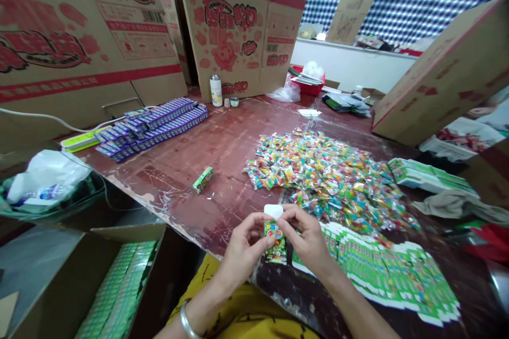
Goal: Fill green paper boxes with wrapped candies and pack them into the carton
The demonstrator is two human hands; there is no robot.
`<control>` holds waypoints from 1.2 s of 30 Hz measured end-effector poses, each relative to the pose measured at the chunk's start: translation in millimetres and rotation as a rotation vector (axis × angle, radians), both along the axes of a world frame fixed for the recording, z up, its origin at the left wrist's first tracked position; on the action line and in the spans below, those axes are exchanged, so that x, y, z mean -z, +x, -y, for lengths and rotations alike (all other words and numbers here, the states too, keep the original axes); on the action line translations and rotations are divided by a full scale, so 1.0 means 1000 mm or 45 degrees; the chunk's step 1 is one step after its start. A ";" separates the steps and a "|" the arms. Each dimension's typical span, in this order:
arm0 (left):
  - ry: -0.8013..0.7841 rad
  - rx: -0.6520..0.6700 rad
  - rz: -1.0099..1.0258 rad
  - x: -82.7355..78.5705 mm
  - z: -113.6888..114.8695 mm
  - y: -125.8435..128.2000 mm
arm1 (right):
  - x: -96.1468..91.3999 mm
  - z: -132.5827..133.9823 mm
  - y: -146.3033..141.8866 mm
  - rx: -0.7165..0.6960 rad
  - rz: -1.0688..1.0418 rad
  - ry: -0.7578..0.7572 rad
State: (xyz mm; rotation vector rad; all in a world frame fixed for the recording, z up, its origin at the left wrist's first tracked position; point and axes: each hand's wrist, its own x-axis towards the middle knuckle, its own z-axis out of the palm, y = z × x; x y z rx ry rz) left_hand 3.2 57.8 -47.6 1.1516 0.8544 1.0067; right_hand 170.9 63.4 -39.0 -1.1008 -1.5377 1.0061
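Between my hands, near the table's front edge, is a small green candy box (277, 248) with colourful print and a white top flap standing up. My left hand (247, 246) grips its left side, thumb across the front. At the flap, the fingers of my right hand (304, 233) are pinched by the box's upper right. To the right, a fanned row of flat green cartons (382, 265) lies along the table edge. Behind it spreads a heap of clear candy packets (322, 169) with bright pieces inside. A single closed green box (203, 180) lies farther left.
Purple boxes (155, 126) are stacked in rows at the back left. An open carton (119, 280) filled with green boxes stands below the table at left. Large cardboard boxes (234, 26) and a thermos (216, 90) stand behind; a grey cloth (463, 205) lies at right.
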 end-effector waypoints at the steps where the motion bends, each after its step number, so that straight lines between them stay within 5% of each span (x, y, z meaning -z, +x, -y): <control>1: 0.006 -0.001 -0.003 -0.001 0.000 0.000 | 0.000 0.000 -0.002 -0.004 -0.039 -0.002; 7: -0.065 -0.077 0.161 -0.008 0.000 0.001 | -0.002 -0.006 -0.007 0.022 -0.224 -0.040; 13: 0.016 -0.145 -0.042 -0.005 0.001 -0.002 | -0.009 -0.017 -0.001 -0.059 -0.190 -0.294; 20: 0.045 -0.007 -0.096 -0.005 0.001 -0.005 | -0.010 -0.032 0.008 -0.111 -0.039 -0.385; 25: 0.030 0.003 -0.121 -0.005 -0.002 -0.010 | -0.018 -0.022 0.004 -0.080 0.137 -0.174; 29: 0.042 -0.103 -0.084 -0.006 -0.010 -0.015 | -0.026 -0.007 0.003 -0.233 0.443 -0.016; 36: -0.146 -0.146 -0.011 0.008 -0.017 -0.011 | -0.011 -0.003 -0.003 -0.168 0.876 0.320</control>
